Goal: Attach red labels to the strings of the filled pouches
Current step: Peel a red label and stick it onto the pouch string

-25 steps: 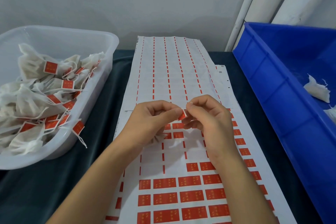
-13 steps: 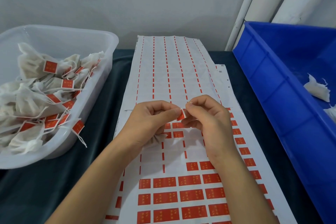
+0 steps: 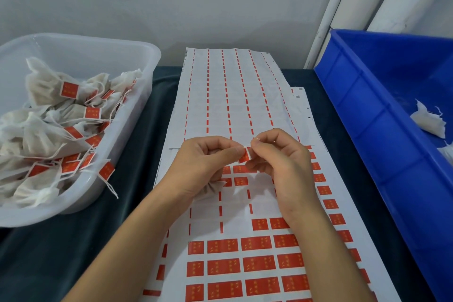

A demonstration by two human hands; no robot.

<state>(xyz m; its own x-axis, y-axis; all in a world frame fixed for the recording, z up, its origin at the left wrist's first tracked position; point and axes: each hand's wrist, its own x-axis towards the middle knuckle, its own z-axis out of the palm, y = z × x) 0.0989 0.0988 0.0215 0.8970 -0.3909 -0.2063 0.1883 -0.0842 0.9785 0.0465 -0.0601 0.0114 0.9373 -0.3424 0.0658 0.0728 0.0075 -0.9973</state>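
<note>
Over the middle of the label sheet (image 3: 245, 110), my left hand (image 3: 206, 167) and my right hand (image 3: 282, 162) meet fingertip to fingertip. Both pinch a small red label (image 3: 245, 155) folded around a thin white string. A white filled pouch (image 3: 208, 190) hangs under my left palm, mostly hidden by the hand. Rows of unused red labels (image 3: 257, 265) fill the near part of the sheet; the far part is peeled, with only red slivers left.
A clear plastic tub (image 3: 103, 46) at the left holds several white pouches with red labels on their strings. A blue crate (image 3: 367, 117) at the right holds a few white pouches (image 3: 429, 122). Dark cloth (image 3: 137, 154) covers the table. White pipes (image 3: 343, 7) stand behind the crate.
Almost nothing has moved. Both hands stay together in the same spot, pinching the label on the string with only slight finger shifts.
</note>
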